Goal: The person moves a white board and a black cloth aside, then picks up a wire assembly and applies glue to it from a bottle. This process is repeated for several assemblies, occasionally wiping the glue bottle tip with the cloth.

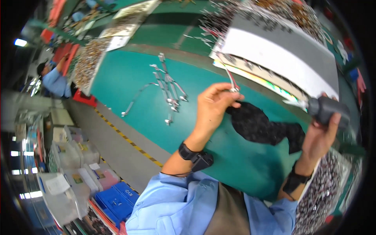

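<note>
My left hand pinches the end of a wire cable with red and pale wires, a small connector showing at the fingertips. The cable runs up from there toward the white-covered box. In my right hand is a dark grey squeeze bottle, lying sideways with its pale nozzle pointing left toward the cable but apart from it. Between the two hands a crumpled black cloth lies on the green table. Several loose wire cables with connector ends lie to the left.
A white-covered box stands at the far right, cables heaped behind it. More small parts fill a tray at the near right. Left of the table are a floor walkway, plastic bins, a blue case and another person further off.
</note>
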A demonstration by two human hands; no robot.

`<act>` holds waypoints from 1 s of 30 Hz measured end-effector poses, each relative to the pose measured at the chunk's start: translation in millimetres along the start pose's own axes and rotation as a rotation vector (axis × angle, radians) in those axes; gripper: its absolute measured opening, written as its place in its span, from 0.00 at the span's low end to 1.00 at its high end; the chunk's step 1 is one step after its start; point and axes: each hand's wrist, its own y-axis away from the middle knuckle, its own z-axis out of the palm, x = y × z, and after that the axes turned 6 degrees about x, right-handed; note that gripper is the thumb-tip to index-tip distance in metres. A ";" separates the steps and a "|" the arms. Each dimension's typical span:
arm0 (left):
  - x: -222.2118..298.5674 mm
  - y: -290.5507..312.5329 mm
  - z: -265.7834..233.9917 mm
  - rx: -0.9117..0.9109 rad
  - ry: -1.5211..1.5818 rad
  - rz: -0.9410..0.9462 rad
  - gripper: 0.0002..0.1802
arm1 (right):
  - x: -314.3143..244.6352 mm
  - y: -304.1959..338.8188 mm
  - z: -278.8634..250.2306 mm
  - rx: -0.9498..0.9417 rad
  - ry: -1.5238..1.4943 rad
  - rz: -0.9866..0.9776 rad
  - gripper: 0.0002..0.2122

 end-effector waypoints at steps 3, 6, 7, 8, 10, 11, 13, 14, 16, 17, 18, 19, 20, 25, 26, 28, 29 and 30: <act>-7.1 5.0 2.7 0.009 0.012 -0.034 0.09 | 13.3 16.3 20.3 0.019 0.101 -0.095 0.26; -11.0 9.2 4.5 -0.030 -0.018 -0.046 0.09 | 19.9 25.1 22.5 -0.140 0.221 -0.108 0.30; -12.4 9.9 5.3 -0.039 -0.047 -0.031 0.09 | 22.5 27.3 24.4 -0.150 0.246 -0.129 0.31; -14.3 10.1 7.3 -0.042 -0.033 -0.048 0.09 | 24.9 28.9 25.8 -0.163 0.267 -0.149 0.32; -15.3 11.9 8.2 -0.069 -0.040 -0.036 0.08 | 28.2 32.9 27.2 -0.180 0.297 -0.158 0.33; -15.5 12.6 8.2 -0.081 -0.046 -0.027 0.08 | 29.2 34.2 27.8 -0.184 0.309 -0.168 0.33; -15.5 13.0 7.3 -0.084 -0.040 -0.029 0.08 | 30.6 36.1 28.8 -0.191 0.329 -0.187 0.33; -15.7 13.3 7.1 -0.091 -0.039 -0.021 0.08 | 31.4 36.4 28.5 -0.194 0.335 -0.181 0.33; -15.2 14.5 7.3 -0.094 -0.035 -0.016 0.08 | 32.6 36.6 28.1 -0.197 0.347 -0.184 0.33; -14.6 15.1 7.7 -0.092 -0.041 -0.018 0.08 | 33.1 36.7 28.1 -0.198 0.352 -0.187 0.33; -14.0 15.6 8.1 -0.091 -0.046 -0.020 0.08 | 33.5 36.8 28.3 -0.200 0.356 -0.183 0.33; -13.6 16.0 8.2 -0.090 -0.053 -0.022 0.08 | 34.0 36.8 28.5 -0.197 0.358 -0.189 0.33; -13.3 16.4 8.2 -0.087 -0.052 -0.024 0.08 | 34.5 36.9 28.6 -0.194 0.361 -0.196 0.33; -13.5 16.5 7.1 -0.094 -0.054 -0.029 0.08 | 37.2 37.9 28.8 -0.187 0.365 -0.202 0.33; -13.8 16.4 6.8 -0.100 -0.053 -0.028 0.08 | 37.4 37.9 28.9 -0.186 0.366 -0.200 0.33; -15.4 16.2 6.0 -0.104 -0.053 -0.029 0.08 | 37.5 37.8 29.4 -0.182 0.371 -0.195 0.33; -16.2 16.1 6.0 -0.111 -0.064 -0.016 0.08 | 37.2 37.5 29.7 -0.181 0.374 -0.194 0.33; -17.0 16.0 6.0 -0.119 -0.075 -0.002 0.08 | 37.3 37.4 29.6 -0.183 0.375 -0.194 0.33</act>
